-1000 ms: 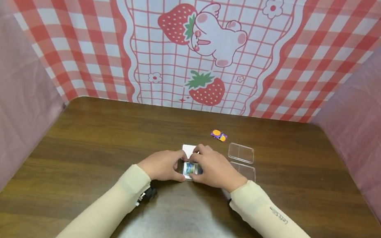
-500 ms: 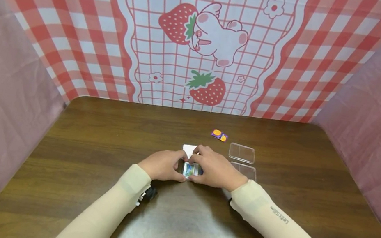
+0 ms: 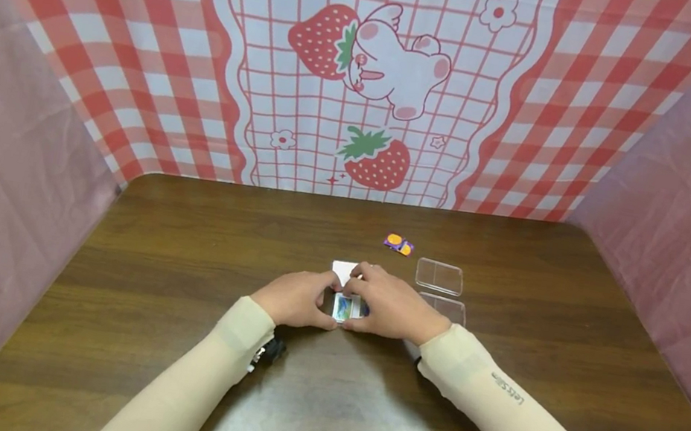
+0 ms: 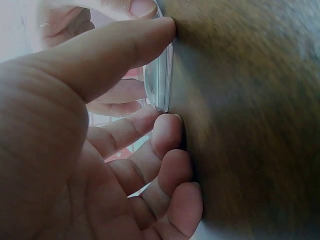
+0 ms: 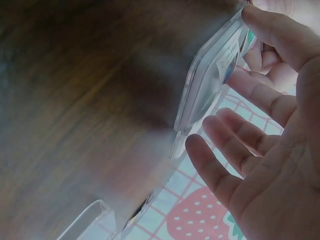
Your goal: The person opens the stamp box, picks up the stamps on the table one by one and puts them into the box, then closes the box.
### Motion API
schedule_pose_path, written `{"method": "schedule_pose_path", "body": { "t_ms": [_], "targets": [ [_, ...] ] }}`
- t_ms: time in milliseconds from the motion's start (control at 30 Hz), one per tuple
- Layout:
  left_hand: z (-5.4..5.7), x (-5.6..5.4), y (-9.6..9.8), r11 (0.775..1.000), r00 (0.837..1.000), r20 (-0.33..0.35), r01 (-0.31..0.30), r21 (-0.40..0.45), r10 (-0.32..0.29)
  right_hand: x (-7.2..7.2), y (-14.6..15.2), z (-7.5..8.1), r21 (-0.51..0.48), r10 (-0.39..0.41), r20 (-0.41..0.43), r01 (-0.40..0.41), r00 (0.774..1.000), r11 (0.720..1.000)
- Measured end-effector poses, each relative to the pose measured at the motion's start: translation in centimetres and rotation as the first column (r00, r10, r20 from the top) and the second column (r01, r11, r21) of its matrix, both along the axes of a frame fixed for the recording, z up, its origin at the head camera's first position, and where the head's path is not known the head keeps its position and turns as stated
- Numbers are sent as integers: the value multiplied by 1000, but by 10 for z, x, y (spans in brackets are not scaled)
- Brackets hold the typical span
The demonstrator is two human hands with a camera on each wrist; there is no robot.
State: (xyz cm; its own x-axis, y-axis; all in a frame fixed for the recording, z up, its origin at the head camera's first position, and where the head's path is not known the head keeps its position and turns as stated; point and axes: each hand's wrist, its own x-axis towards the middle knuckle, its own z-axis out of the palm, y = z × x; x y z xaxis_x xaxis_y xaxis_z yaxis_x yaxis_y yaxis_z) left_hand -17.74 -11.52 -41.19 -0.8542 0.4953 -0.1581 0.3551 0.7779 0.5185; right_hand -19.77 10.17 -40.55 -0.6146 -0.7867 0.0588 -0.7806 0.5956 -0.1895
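Note:
A flat clear plastic case [image 3: 345, 308] with a blue-green picture in it lies on the table between both hands. My left hand [image 3: 298, 300] pinches its left part, thumb at the near edge and index finger at the far edge. On the right part, my right hand [image 3: 395, 306] grips the same two edges with thumb and index finger. In the left wrist view the case [image 4: 162, 82] appears edge-on, close to the wood. From the right wrist, a small white printed label shows inside the case [image 5: 200, 92]; my other right fingers stay spread apart from it.
Just behind the case lies a white flat piece [image 3: 343, 271], partly covered by my right fingers. Two clear plastic trays or lids, a far one [image 3: 439, 276] and a near one [image 3: 448, 307], lie to the right. Farther back is a small purple-and-orange piece [image 3: 398, 244].
My right thumb has shifted slightly toward the case's near edge, and more of the picture shows. The hands otherwise stay in place.

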Motion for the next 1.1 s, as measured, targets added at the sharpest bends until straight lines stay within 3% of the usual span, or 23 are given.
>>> {"method": "schedule_pose_path", "body": {
  "t_ms": [700, 1100],
  "targets": [
    [0, 0, 0, 1000, 1000, 1, 6, -3, -6, -2, 0, 3, 7, 38, 5, -38, 999, 999],
    [1, 0, 0, 1000, 1000, -4, 9, -7, -9, -2, 5, 7, -6, 7, 64, -6, 998, 1000]
  ]
}}
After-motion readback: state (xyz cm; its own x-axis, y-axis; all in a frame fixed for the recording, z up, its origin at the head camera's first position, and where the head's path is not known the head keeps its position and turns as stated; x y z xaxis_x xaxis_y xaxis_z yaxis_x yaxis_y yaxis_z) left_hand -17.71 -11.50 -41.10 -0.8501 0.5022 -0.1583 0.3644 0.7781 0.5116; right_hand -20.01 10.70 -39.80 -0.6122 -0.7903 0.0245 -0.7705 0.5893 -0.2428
